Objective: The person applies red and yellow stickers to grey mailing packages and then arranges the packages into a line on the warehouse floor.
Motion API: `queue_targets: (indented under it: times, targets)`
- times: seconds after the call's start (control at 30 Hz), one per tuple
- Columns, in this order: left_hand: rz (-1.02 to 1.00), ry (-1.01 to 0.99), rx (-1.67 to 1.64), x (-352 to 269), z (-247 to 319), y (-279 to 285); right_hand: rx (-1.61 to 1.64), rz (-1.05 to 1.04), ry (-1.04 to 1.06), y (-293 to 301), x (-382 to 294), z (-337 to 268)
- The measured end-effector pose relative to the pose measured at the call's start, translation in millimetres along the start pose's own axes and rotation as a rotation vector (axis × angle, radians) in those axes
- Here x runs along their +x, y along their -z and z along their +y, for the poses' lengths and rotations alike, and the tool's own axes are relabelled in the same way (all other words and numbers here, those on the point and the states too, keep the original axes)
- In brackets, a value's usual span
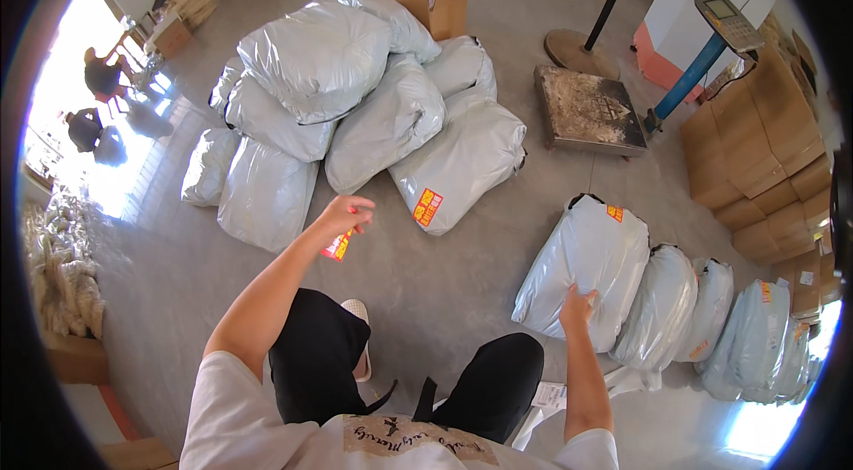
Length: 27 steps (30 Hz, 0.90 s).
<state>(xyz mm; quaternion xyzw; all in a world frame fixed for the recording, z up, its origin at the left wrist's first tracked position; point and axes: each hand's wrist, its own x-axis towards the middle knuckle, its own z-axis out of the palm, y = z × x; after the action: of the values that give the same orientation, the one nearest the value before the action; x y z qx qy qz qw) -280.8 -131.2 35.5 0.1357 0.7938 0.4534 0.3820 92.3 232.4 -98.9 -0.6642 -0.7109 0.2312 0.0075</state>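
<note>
My left hand point(348, 214) holds red-and-yellow printed stickers point(338, 246), which hang below the fingers above the floor. On the right, my right hand point(577, 307) grips the front face of a stuffed silver-grey plastic mailing bag point(593, 257). That bag bears a similar sticker point(614, 213) near its top. Ahead of me, a heap of stuffed silver-grey bags point(313, 57) lies on the floor. The nearest bag on the heap's right side point(466, 150) carries a red-and-yellow sticker point(427, 206) at its lower corner.
Several stuffed bags point(660, 303) stand in a row at right. A platform scale point(590, 107) stands ahead right, near stacked cardboard boxes point(760, 130). Behind the heap is an open carton point(450, 0). A label strip point(550, 395) lies by my right knee. People point(103, 73) are at far left.
</note>
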Motion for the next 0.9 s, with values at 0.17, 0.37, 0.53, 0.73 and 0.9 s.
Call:
queue_targets:
  times: [0.17,0.37,0.53,0.73,0.9]
  targets:
    - [-0.085,-0.18,0.282,-33.6,20.4,-0.1,-0.151,0.01,0.801,-23.0,-59.0,-124.9]
    - [0.066,-0.078,0.292,-71.2,-14.3,52.7,0.639,-0.53,0.2,-167.1,-29.4,-226.0]
    - [0.098,-0.031,0.166,-101.7,-31.7,70.2,0.622,-0.403,0.135,-210.0,-46.1,-259.9]
    - [0.016,-0.038,0.176,-99.4,-20.7,62.0,0.751,-0.345,0.053,-201.6,-38.1,-250.9]
    - [-0.021,-0.018,0.183,-94.2,-7.9,54.4,0.817,-0.392,0.101,-158.9,-7.2,-204.4]
